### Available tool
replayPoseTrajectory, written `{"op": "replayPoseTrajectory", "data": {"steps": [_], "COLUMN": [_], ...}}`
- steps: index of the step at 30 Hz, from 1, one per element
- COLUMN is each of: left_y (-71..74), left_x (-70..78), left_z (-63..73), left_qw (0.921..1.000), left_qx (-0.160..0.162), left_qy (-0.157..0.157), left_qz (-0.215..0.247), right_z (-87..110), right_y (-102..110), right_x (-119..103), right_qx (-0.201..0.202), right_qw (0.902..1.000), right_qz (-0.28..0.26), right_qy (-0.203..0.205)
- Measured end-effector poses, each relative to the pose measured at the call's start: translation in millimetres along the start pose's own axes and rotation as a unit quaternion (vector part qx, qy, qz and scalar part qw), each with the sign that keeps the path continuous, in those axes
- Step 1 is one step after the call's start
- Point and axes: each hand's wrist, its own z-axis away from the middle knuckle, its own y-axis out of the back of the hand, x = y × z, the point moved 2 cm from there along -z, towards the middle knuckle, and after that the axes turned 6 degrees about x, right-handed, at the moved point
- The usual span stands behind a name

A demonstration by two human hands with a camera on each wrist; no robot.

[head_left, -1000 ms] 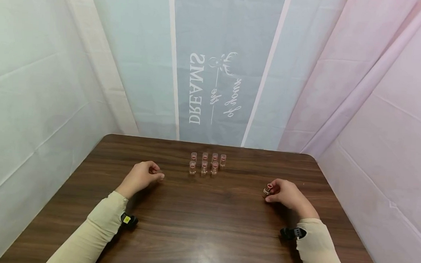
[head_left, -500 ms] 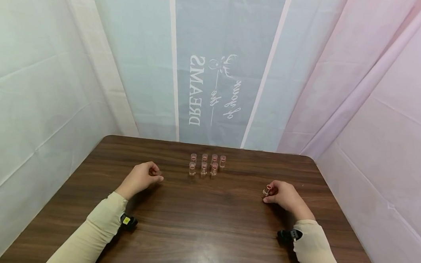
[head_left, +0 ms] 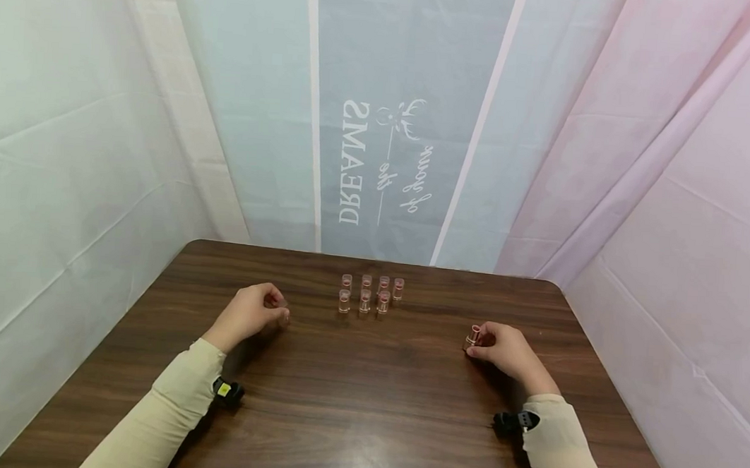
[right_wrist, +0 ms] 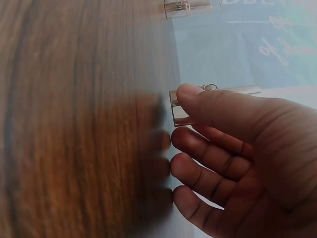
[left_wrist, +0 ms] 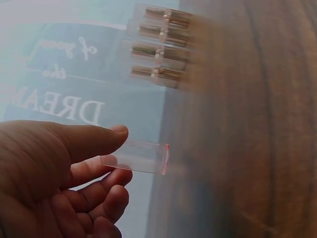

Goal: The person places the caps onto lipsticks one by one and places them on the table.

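Note:
My left hand, at the left of the table, pinches a clear lipstick cap between thumb and forefinger. In the left wrist view the cap lies sideways past the fingertips, see-through with a pinkish end. At the right, my right hand grips an uncapped lipstick with a shiny gold tube, close over the table. Its thumb covers much of the tube in the right wrist view, while the other fingers curl below. Between the hands, toward the back, several capped lipsticks stand upright in two rows.
The dark wooden table has rounded back corners. Behind it hangs a pale blue cloth with mirrored lettering, and light fabric walls flank both sides. Each wrist wears a black strap device.
My right hand has shifted slightly left with the lipstick, which now stands a little more upright. The left hand, holding the cap, has drifted only slightly left. The rows look unchanged.

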Motion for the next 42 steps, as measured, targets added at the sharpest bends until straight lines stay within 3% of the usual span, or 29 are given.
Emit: {"op": "replayPoseTrajectory", "data": {"steps": [9, 15, 20, 28, 34, 42], "left_y": [25.9, 39.0, 42.4, 42.4, 39.5, 34.8], "left_x": [22.5, 39.2, 48.5, 57.6, 59.3, 62.9], "left_z": [6.2, 12.4, 16.1, 20.2, 20.8, 19.6], "left_qw": [0.9990, 0.9981, 0.9974, 0.9973, 0.9975, 0.9975], "left_qx": [0.035, 0.044, 0.046, 0.033, 0.023, 0.015], "left_qy": [-0.027, -0.037, -0.049, -0.055, -0.057, -0.063], "left_qz": [0.012, 0.021, 0.028, 0.036, 0.034, 0.027], "right_z": [-1.4, -2.6, 1.0, 12.7, 25.8, 39.2], "right_y": [-2, -1, 0, -1, -16, -42], "right_x": [-2, -14, -37, -98, -131, -157], "right_qx": [0.025, 0.085, 0.136, 0.179, 0.168, 0.141], "right_qw": [0.9993, 0.9943, 0.9850, 0.9641, 0.9576, 0.9436], "right_qz": [-0.028, -0.060, -0.101, -0.191, -0.227, -0.292], "right_qy": [0.003, 0.023, 0.034, 0.042, 0.054, 0.063]}}
